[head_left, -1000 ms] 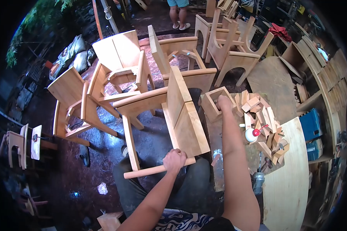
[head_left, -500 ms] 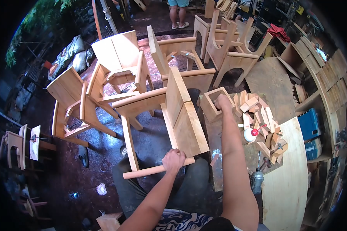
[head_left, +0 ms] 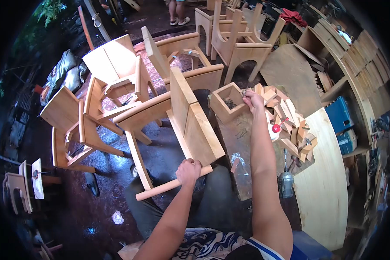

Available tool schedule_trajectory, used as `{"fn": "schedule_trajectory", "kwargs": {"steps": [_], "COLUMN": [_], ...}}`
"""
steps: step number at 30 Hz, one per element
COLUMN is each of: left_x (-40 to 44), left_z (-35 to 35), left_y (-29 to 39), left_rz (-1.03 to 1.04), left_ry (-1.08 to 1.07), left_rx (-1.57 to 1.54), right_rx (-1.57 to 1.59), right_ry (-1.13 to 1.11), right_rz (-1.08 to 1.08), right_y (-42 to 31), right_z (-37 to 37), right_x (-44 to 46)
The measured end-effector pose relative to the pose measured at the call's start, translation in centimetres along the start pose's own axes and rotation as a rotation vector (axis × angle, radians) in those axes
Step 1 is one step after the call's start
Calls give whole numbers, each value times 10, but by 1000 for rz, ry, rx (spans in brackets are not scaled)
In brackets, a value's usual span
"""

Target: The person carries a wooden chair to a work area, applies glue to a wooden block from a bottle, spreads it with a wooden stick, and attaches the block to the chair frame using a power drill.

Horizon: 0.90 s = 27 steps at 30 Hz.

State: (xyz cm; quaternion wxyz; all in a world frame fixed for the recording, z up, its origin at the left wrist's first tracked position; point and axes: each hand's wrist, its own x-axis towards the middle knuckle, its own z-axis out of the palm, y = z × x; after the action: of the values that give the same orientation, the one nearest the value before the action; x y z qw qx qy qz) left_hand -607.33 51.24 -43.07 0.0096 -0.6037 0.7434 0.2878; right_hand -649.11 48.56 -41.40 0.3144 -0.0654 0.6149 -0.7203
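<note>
Small dark pieces (head_left: pixel 230 104) lie in wooden box (head_left: pixel 235 114).
Left hand (head_left: pixel 189 171): fingers clamped on chair rail (head_left: pixel 160 189); right hand (head_left: pixel 254 100): cannot tell.

Left hand (head_left: pixel 189 172) on chair (head_left: pixel 203 134); right hand (head_left: pixel 254 100) beside box (head_left: pixel 219 108).

I watched through 1 head-worn camera, which looked forward and down from above the lap (head_left: pixel 219 190). Its wide, dark-rimmed view held the left hand (head_left: pixel 189 172) and right hand (head_left: pixel 253 102) fairly near, wooden chairs (head_left: pixel 123 52) farther off, and a bystander's legs (head_left: pixel 172 9) at the top edge.
</note>
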Motion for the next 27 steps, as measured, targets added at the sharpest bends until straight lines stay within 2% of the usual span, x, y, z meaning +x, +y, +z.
{"fn": "schedule_trajectory", "kwargs": {"steps": [2,3,6,7,9,10,13,14,15,16,17,20,21,23,24,26,27], "left_x": [0,-1,-2,-1,-1,0,-2,-2,-1,-2,-4,-2,-3,-5,-5,-4,-8], "left_z": [-2,-2,-1,-1,0,1,0,-1,-2,-2,-3,-2,0,0,-1,0,0], "left_y": [2,3,2,2,0,1,3,3,4,3,4,5,4,4,4,3,2], "left_rz": [6,0,-11,-2,-5,-9,-15,-16,-19,-21,-19,-12,-5,-2,9,9,4], "left_ry": [-4,-3,-28,-13,-19,-19,-18,-20,-23,-23,-19,3,19,28,44,50,57], "left_rx": [9,19,-4,-7,-3,5,13,14,15,15,14,11,15,5,-5,-42,-81], "right_rx": [318,315,357,354,32,12,-95,-418,-418,-630,-842,-941,-946,-701,-700,-426,-322], "right_ry": [-57,-40,232,238,312,421,501,555,553,582,608,584,584,550,557,500,427], "right_rz": [89,90,-24,-15,-51,-80,-65,-56,-56,-126,-197,-163,-156,-347,-342,-384,-333], "right_y": [12,15,41,50,76,91,133,139,144,151,154,125,128,132,136,152,165], "right_z": [-20,-29,-38,-38,-42,-38,-46,-48,-52,-55,-56,-41,-44,-52,-54,-48,-46], "right_x": [-1,-11,-61,-75,-99,-106,-108,-107,-105,-105,-108,-137,-145,-171,-189,-236,-262]}}
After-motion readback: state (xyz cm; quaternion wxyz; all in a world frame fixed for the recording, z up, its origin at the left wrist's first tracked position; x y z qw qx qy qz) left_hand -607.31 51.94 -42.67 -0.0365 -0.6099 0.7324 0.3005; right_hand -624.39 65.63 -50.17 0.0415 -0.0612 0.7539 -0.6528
